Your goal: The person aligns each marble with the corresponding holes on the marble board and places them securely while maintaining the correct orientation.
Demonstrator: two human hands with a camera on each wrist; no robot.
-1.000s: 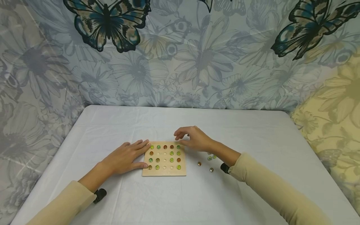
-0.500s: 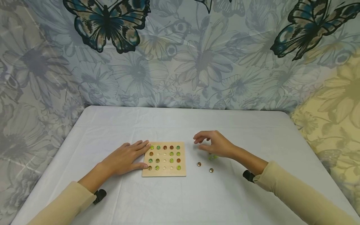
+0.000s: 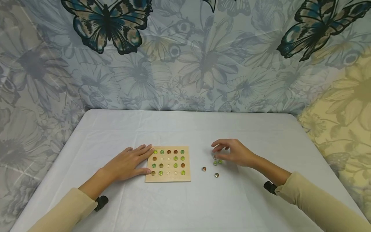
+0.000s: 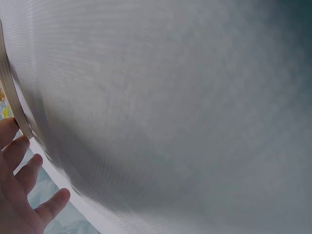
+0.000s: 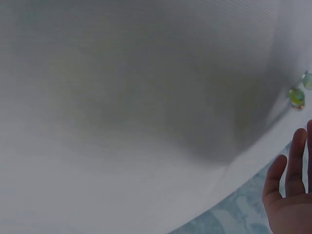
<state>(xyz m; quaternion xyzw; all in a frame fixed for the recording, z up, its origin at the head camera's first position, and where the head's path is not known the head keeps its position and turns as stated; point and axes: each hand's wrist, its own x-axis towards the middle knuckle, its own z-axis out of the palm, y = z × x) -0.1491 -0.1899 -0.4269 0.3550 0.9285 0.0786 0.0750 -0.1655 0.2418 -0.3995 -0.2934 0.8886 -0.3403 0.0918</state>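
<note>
A light wooden board [image 3: 172, 178] with rows of round hollows lies mid-table. Green, amber and brown glass marbles [image 3: 175, 158] fill many hollows; several hollows around the middle and lower columns show bare. My left hand [image 3: 128, 163] rests with spread fingers along the board's left edge, thumb near the lower left corner. In the left wrist view its fingertips meet the board's side [image 4: 12, 92]. To the right of the board, my right hand [image 3: 234, 153] is over a small cluster of loose marbles [image 3: 215, 163], fingers loosely bent and thumb right above them.
Two more loose marbles lie apart on the white cloth: an amber one [image 3: 204, 169] and a brownish one [image 3: 216, 175]. The white-covered table [image 3: 116, 125] ends at a floral and butterfly backdrop [image 3: 174, 77]. A dark camera [image 3: 270, 187] sits at the right wrist.
My right hand has moved from the board's upper right corner rightward to the loose marbles, its fingers lowering towards them. The left hand has stayed on the board.
</note>
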